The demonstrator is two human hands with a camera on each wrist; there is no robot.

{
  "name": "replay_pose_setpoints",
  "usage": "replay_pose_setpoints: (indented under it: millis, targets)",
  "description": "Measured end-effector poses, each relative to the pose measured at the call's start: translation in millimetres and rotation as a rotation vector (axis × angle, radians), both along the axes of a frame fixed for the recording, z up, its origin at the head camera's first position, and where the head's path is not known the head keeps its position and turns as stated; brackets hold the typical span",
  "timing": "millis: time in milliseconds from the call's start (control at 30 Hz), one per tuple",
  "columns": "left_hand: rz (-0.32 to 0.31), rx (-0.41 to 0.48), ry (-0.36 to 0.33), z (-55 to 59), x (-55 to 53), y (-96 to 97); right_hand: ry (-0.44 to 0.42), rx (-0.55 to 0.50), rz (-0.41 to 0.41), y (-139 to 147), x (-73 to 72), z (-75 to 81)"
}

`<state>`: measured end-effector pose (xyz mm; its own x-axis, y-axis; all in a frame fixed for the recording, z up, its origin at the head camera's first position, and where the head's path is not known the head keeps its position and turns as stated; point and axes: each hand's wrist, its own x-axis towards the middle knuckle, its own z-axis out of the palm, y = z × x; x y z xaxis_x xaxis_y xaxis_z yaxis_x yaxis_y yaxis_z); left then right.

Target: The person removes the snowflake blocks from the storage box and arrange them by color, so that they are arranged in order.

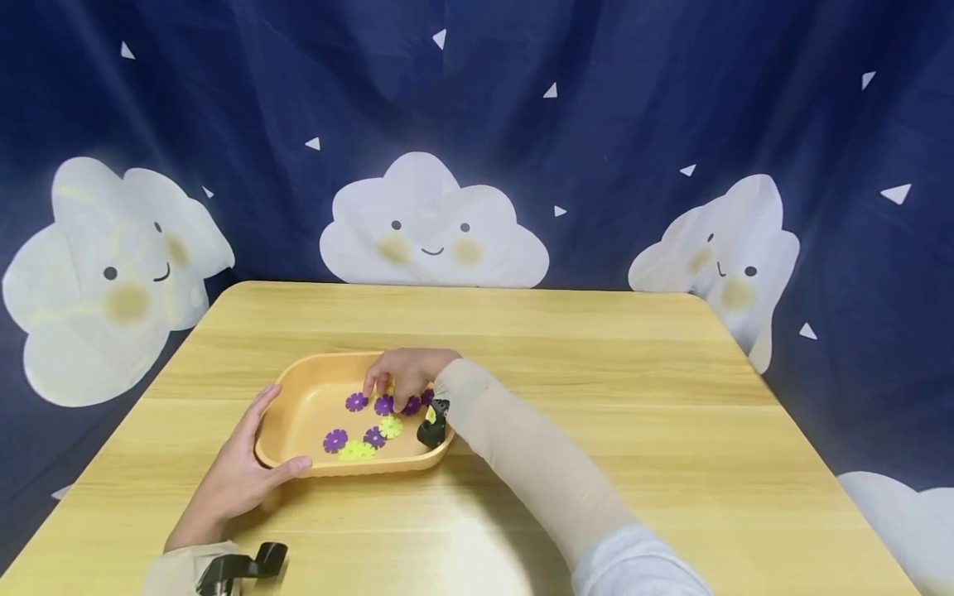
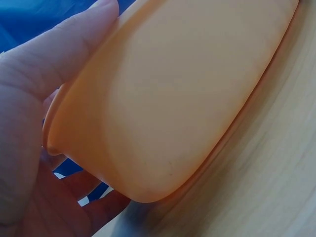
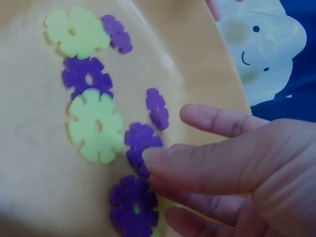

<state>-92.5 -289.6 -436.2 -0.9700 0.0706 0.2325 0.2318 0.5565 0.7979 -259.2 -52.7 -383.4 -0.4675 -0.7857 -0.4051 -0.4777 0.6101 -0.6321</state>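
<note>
An orange plastic tray (image 1: 313,393) is on the wooden table, with several purple and yellow notched flower-shaped discs inside. My left hand (image 1: 242,472) grips its left end, the thumb along the near side and the fingers at the far side; the left wrist view shows the hand around the tray wall (image 2: 187,98). Inside the tray, my right hand (image 1: 410,372) reaches down among the discs. In the right wrist view its thumb overlaps a purple disc (image 3: 140,143), fingers loosely bent; no firm pinch shows. Close by lie another purple disc (image 3: 133,207) and a yellow disc (image 3: 95,126).
The wooden table (image 1: 633,430) stretches past the tray on both sides and behind it. A dark blue curtain (image 1: 596,124) with white clouds hangs behind the table. Black camera mounts (image 1: 242,567) are on the wrists; the right one is over the tray's right end.
</note>
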Motion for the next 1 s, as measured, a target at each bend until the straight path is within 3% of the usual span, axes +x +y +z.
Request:
replay_pose_setpoints:
  millis: [533,1000]
  targets:
    - [0.005,-0.002,0.007,1.4,-0.6,1.3,0.075,-0.001,0.026,-5,-1.5,-13.0]
    - [0.009,-0.019,-0.008,0.7,-0.2,-0.9,0.048,0.014,0.034,-5,-1.2,-14.1]
